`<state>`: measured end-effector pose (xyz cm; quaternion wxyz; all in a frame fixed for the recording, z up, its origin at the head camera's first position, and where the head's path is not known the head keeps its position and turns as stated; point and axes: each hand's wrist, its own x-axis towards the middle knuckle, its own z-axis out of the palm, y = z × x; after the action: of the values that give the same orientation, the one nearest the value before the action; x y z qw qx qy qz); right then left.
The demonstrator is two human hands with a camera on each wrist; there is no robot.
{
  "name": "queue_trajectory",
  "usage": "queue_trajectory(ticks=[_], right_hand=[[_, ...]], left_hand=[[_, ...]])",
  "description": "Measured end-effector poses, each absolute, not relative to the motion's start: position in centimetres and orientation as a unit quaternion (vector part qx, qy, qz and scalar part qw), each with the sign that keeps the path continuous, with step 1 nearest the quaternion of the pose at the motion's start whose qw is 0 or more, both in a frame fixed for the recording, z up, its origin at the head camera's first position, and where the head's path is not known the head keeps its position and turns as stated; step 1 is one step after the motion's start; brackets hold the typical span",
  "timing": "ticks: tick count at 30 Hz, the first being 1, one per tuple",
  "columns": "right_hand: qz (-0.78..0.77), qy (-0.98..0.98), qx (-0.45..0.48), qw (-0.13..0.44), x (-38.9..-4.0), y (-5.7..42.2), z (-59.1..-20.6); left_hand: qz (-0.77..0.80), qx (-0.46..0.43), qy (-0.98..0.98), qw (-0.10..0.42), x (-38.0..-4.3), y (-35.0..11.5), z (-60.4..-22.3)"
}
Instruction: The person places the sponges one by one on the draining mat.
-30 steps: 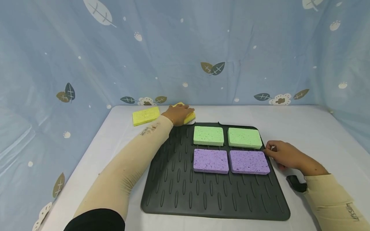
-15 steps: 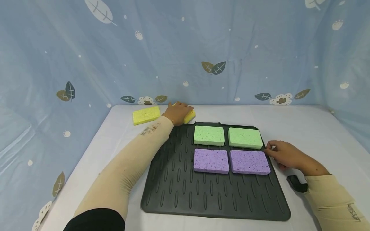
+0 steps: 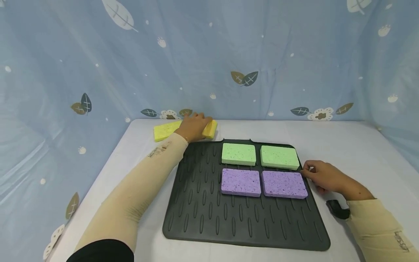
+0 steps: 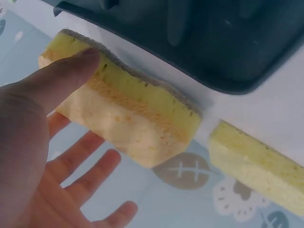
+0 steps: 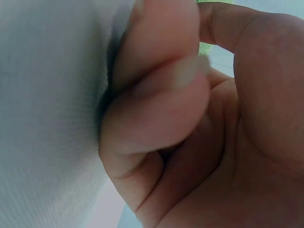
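In the head view my left hand [image 3: 193,127] is at the back of the table, beyond the top left of a dark ribbed drying mat [image 3: 196,218]. It pinches a yellow sponge [image 4: 123,109] with a thin grey layer along one face; the thumb lies on one side, the fingers behind it. A second yellow sponge [image 3: 165,131] lies flat just left of that hand. My right hand [image 3: 327,176], fingers curled, rests by the mat's right edge with thumb and forefinger pinching the edge. In the right wrist view the curled fingers [image 5: 156,104] press against white cloth.
Two green sponges [image 3: 239,154] lie side by side on the right half of the mat, with two purple sponges [image 3: 241,182] in a row in front of them. A white cloth [image 3: 343,138] covers the table. A blue patterned curtain [image 3: 209,54] hangs behind.
My left hand has moved slightly left and up with the yellow sponge, which has tipped more upright beside the fingers. The right hand stays at the mat's edge. The head view has shifted slightly.
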<state>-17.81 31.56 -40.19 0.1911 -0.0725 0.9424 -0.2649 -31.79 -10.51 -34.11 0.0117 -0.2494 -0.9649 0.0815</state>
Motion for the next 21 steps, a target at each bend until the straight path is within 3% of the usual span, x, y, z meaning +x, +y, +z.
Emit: queue_trajectory(ticks=[16,21], right_hand=[[-0.277,0.941,-0.082,0.176,-17.6,31.5,-40.3],[-0.276,0.941,-0.078,0.180,-17.5,31.4,-40.3]], left_hand=[[-0.023,-0.221,-0.971,0.092,-28.1,-12.9,-33.4],[-0.031,-0.237,-0.966,0.096,-26.7,-13.0,-33.6]])
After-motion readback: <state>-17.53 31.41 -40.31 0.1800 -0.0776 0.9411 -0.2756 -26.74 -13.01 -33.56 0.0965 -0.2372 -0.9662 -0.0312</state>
